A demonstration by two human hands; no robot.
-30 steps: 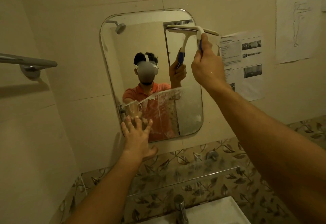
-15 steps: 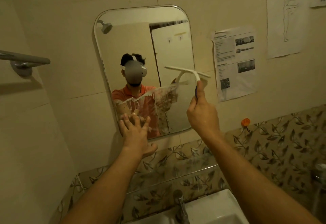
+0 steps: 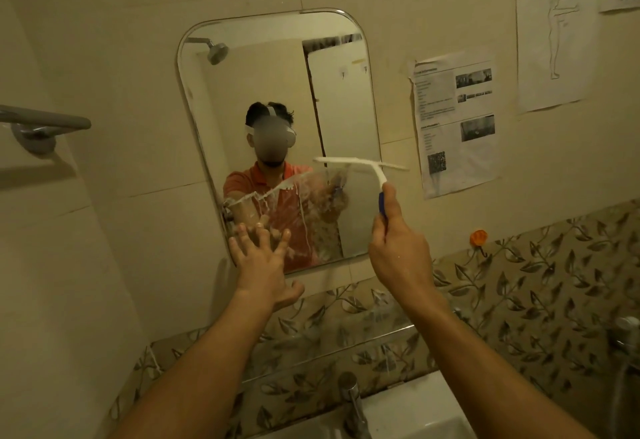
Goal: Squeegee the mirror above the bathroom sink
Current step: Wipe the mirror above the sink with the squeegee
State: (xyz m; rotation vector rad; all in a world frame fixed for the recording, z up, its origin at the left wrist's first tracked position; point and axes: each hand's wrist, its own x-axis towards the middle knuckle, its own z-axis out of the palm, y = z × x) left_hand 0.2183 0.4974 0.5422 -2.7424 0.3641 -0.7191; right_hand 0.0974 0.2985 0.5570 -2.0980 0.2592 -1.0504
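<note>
Looking past a white sink (image 3: 415,414) and chrome tap (image 3: 349,400) at the bottom of the view, two bare forearms reach up toward the wall. The left hand (image 3: 259,262) is spread flat with straight fingers, pressing on the lower left corner of the mirror (image 3: 277,92) and holding nothing. The right hand (image 3: 398,251) is wrapped round the blue grip of a white T-shaped squeegee (image 3: 363,165). Its blade lies level across the mirror's right side at mid-height, with one end overhanging the frame. Soapy streaks (image 3: 277,196) run over the lower glass below the blade's left end; the upper glass looks clean. The squeegee seems light and stiff with a soft edge. Low on the blue grip looks the right place to hold it, and firmly — wet plastic probably slips. Glass is fragile, so even, moderate pressure suits.
</note>
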